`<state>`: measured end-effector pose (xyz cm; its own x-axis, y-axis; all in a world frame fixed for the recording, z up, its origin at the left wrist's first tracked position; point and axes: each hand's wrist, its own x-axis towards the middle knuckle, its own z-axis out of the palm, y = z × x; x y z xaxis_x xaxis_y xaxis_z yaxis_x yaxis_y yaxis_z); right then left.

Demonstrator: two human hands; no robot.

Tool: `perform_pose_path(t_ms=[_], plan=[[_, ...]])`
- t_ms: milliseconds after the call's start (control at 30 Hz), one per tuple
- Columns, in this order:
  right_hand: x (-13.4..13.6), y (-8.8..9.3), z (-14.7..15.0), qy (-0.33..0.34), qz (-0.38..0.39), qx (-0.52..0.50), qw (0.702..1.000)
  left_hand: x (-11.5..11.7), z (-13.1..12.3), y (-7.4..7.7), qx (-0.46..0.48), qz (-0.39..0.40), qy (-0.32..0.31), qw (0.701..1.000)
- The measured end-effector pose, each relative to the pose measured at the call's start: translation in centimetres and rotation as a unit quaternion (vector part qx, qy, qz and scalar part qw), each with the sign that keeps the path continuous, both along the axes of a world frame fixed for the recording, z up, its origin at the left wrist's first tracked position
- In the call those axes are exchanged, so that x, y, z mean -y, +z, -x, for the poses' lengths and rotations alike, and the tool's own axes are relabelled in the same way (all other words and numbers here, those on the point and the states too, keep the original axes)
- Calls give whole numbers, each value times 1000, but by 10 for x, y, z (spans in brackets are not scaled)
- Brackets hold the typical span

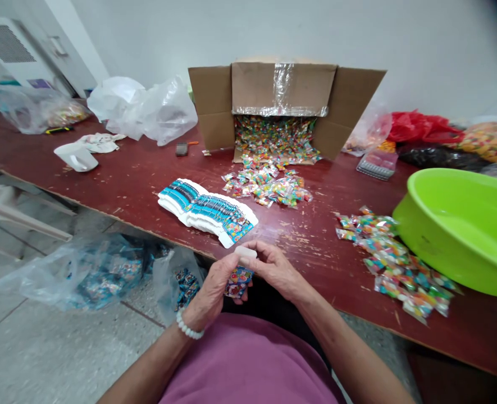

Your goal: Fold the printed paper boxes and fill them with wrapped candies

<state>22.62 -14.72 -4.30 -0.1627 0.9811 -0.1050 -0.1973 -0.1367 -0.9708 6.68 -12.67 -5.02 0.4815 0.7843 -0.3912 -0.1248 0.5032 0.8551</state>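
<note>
Just off the table's front edge, a small printed candy box [236, 282] with a white end flap is held between both hands. My left hand [220, 280] wraps round its body, thumb up near the flap. The fingers of my right hand [276, 269] pinch the white flap at the top. Beyond them, a fanned row of flat blue printed boxes [208, 210] lies on the table. Behind that row is a loose pile of small wrapped candy packets [269, 182]. What is inside the held box is hidden.
An open cardboard carton [284, 90] full of candy packets lies at the back. A green basin [463, 224] stands at right, with more candy packets [395, 258] beside it. White mug [77, 157] and plastic bags [147, 109] are at left. Bags of blue boxes [109, 275] sit below the table.
</note>
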Motion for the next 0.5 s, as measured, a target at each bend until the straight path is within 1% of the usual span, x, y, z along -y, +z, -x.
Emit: perform_pose_path(t_ms=[33,100,167,200,233,300,367,400,500], plan=[[0,-2,2,-19,-11,12,1000,1,0,0,-3,2,3,1000],[0,-5,5,-78,-69,77,992,1,0,0,5,36,5,999],[-1,-4,4,-123,-157,171,965,-1,1,2,30,99,-5,995],[-1,-3,3,-127,-195,211,950,-2,2,3,48,133,-17,990],[-2,-2,2,-115,-221,239,938,-4,2,3,67,161,-31,984],[-1,1,0,-80,-243,260,931,-7,3,4,95,189,-45,976],[-1,1,-1,-68,-227,243,941,-9,3,4,92,188,-32,977],[-2,0,0,-69,-199,223,952,-9,3,3,81,183,-21,980],[-5,-3,4,-69,-67,154,983,-7,1,3,42,159,-1,986]])
